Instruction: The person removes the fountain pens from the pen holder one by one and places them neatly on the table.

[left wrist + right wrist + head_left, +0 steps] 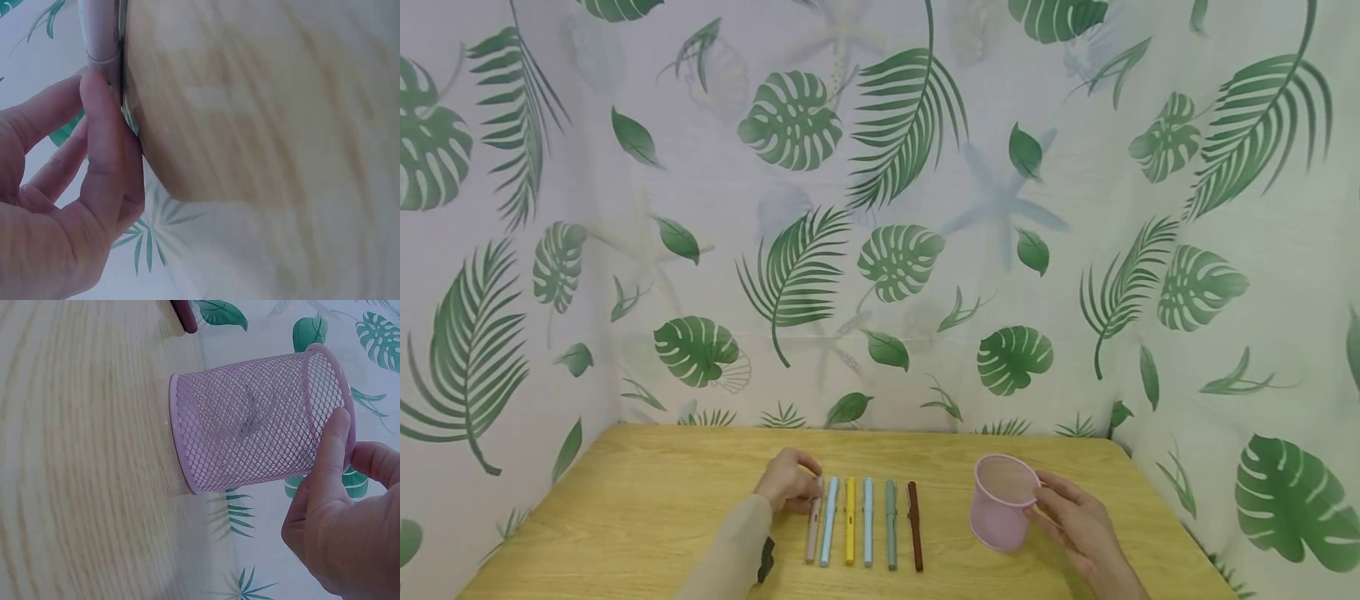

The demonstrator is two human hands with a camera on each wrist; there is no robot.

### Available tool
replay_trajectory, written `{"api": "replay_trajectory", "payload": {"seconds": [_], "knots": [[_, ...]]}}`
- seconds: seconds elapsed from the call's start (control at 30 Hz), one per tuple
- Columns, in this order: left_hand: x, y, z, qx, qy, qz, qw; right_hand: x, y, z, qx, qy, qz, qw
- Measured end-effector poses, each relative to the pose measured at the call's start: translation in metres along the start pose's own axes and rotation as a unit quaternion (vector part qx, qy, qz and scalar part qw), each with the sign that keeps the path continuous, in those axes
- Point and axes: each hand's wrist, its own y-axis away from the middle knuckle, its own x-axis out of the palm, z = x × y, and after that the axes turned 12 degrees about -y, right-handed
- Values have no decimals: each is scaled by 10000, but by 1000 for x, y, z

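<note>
My left hand is at the left end of a row of pens, pinching the leftmost one, a mauve pen, near its far end. In the left wrist view, thumb and fingers close on the end of that pen. On the right, my right hand grips the rim of a pink mesh pen holder between thumb and fingers. The right wrist view shows the mesh holder with its base at the tabletop and its mouth facing up.
Right of the mauve pen lie a light blue pen, a yellow pen, another light blue pen, a grey-green pen and a dark red pen. Leaf-patterned cloth borders the wooden table.
</note>
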Motion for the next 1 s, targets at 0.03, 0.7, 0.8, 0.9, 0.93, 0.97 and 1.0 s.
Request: {"api": "replay_trajectory", "payload": {"seconds": [0.03, 0.7, 0.8, 0.9, 0.93, 0.97, 1.0], "knots": [[-1, 1, 0, -16, 44, 40, 10000, 0, 0, 0, 4, 10, -4, 10000], [-11, 1, 9, -154, 95, 254, 9995, 4, 7, 7, -428, 836, -425, 9947], [-11, 2, 10, -227, 52, 217, 9995, 8, 10, 9, -773, 1172, -612, 9882], [-12, 2, 11, -245, -32, 122, 9996, 15, 13, 12, -1156, 1454, -715, 9800], [-13, 2, 10, -237, -60, 71, 9997, 18, 14, 13, -1285, 1561, -725, 9767], [-13, 2, 10, -231, -78, 19, 9997, 21, 15, 14, -1416, 1691, -736, 9726], [-14, 2, 9, -230, -73, -28, 9997, 24, 16, 14, -1544, 1808, -750, 9684]]}}
